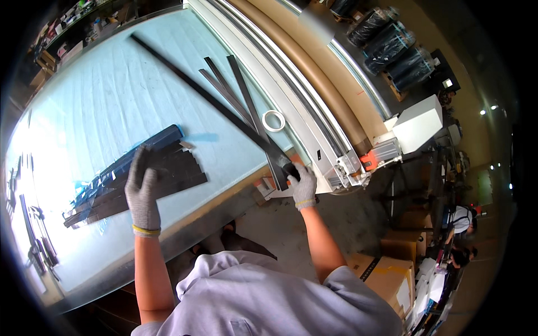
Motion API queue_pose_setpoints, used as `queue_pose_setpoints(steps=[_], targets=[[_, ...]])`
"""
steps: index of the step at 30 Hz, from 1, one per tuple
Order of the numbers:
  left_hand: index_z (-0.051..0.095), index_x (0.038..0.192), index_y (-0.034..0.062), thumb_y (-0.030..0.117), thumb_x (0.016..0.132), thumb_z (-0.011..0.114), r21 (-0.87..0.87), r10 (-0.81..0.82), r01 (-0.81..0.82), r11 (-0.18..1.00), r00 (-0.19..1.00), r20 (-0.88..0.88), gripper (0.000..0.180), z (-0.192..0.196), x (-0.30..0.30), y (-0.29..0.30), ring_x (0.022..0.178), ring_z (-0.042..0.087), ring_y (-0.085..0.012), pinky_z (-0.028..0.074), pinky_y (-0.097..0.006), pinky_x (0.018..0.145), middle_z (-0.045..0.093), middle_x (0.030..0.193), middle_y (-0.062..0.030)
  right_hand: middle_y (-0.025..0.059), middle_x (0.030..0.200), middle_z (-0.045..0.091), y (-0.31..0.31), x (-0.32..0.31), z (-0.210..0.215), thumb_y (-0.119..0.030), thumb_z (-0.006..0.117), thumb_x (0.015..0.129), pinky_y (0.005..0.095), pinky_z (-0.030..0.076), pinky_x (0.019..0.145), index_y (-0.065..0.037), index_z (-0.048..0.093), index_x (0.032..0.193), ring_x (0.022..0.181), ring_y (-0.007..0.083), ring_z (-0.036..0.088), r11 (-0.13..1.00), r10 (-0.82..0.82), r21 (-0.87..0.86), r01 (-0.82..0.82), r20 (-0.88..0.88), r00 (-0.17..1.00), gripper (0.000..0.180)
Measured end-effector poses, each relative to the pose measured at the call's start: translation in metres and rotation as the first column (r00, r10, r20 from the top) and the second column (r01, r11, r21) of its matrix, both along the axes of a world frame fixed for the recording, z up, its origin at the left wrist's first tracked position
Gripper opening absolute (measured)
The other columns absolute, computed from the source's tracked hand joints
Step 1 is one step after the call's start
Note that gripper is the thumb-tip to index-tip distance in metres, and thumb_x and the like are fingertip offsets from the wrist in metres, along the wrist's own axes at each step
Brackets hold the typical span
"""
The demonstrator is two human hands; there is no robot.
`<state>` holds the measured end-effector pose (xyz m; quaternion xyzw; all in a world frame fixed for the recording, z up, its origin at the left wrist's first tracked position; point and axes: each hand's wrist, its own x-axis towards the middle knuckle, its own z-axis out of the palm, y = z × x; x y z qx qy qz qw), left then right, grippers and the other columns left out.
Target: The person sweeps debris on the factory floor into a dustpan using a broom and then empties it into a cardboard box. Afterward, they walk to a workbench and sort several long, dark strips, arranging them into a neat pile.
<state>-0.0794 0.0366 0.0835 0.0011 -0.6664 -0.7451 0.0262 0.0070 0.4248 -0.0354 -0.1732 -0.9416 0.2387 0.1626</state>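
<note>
My right hand [304, 187], in a grey knit glove, is closed round the near end of a long black strip [207, 92]. The strip slants away to the far left over the light blue table surface [95, 101], crossing above other dark strips [242, 84]. My left hand [142, 193], gloved the same way, is open with its fingers stretched out and nothing in them. It is over or beside a stack of flat black strips [179, 168], partly wrapped in blue film [162, 138]; whether it touches them I cannot tell.
A white tape roll [273, 121] lies near the table's right edge, along a white machine rail [280, 89]. More thin dark pieces [36, 235] lie at the left. Cardboard boxes [386, 277] stand at my right, and people [462, 221] are farther off there.
</note>
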Motion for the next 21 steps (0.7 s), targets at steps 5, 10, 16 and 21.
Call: queue_pose_setpoints(steps=[5,10,16,21], targets=[[0.059,0.127,0.0027,0.012,0.092,0.064,-0.332,-0.058,0.106,0.937,0.987,0.152,0.037,-0.105,0.027,-0.030,0.103,0.062,-0.0168,0.049,-0.029,0.089,0.063,0.122,-0.0092,0.0188,0.100,0.063,0.036,-0.046,-0.058,-0.017,0.080,0.070,0.0461,0.049,0.083,-0.013,0.064,0.117,0.094,0.0378,0.061,0.950,-0.159,0.300,0.083,0.238,0.958,0.049],[0.055,0.134,0.0110,0.018,0.080,0.072,-0.941,0.070,-0.008,0.339,0.997,0.017,0.057,-0.154,0.036,-0.072,0.126,0.050,-0.0324,0.041,-0.041,0.103,0.053,0.138,-0.0102,0.0128,0.118,0.055,0.031,-0.051,-0.070,-0.025,0.078,0.075,0.0487,0.042,0.093,-0.016,0.057,0.124,0.113,0.0336,0.052,0.901,-0.236,0.426,0.084,0.317,0.919,0.054],[0.042,0.145,0.0129,0.032,0.083,0.067,-0.999,-0.013,0.011,0.044,1.000,0.010,0.070,-0.185,0.047,-0.096,0.140,0.031,-0.0374,0.023,-0.050,0.114,0.037,0.152,-0.0105,0.0117,0.118,0.053,-0.055,-0.040,-0.056,-0.023,0.074,0.076,0.0499,0.040,0.093,-0.013,0.059,0.120,0.112,0.0336,0.049,0.947,0.109,0.283,-0.151,0.159,0.981,0.048],[0.040,0.146,0.0138,0.030,0.082,0.067,-0.988,-0.118,0.099,0.115,0.989,0.085,0.072,-0.168,0.091,-0.099,0.139,0.032,-0.0377,0.024,-0.050,0.113,0.037,0.152,-0.0110,0.0110,0.111,0.056,-0.124,-0.012,-0.063,-0.020,0.070,0.078,0.0457,0.042,0.092,-0.011,0.063,0.112,0.105,0.0325,0.052,0.911,0.396,0.066,-0.408,0.135,0.908,0.035]])
